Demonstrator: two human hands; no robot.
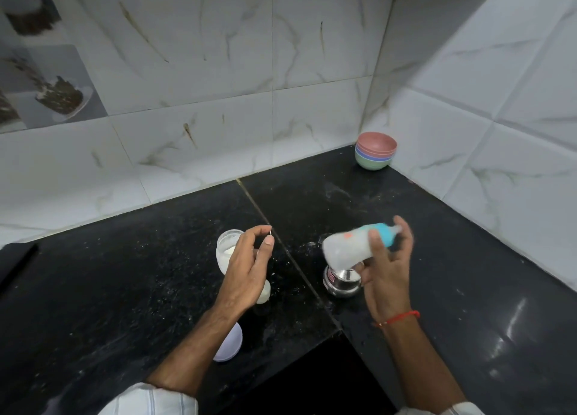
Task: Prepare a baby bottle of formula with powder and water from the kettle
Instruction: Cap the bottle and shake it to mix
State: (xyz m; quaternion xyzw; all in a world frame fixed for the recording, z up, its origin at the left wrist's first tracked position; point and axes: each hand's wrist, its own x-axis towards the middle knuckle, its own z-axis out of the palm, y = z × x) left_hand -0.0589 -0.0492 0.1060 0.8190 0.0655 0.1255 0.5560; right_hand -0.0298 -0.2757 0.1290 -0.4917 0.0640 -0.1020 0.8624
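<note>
Bottle (349, 247) in right hand (387, 271)

Motion-blurred baby bottle (352, 247)

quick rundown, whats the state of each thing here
baby bottle: capped, tipped sideways, blurred, in right hand
left hand: open, holding nothing
powder jar: lid off, powder inside
steel pot: upright on counter, under the bottle
stacked bowls: nested upright in corner
</note>
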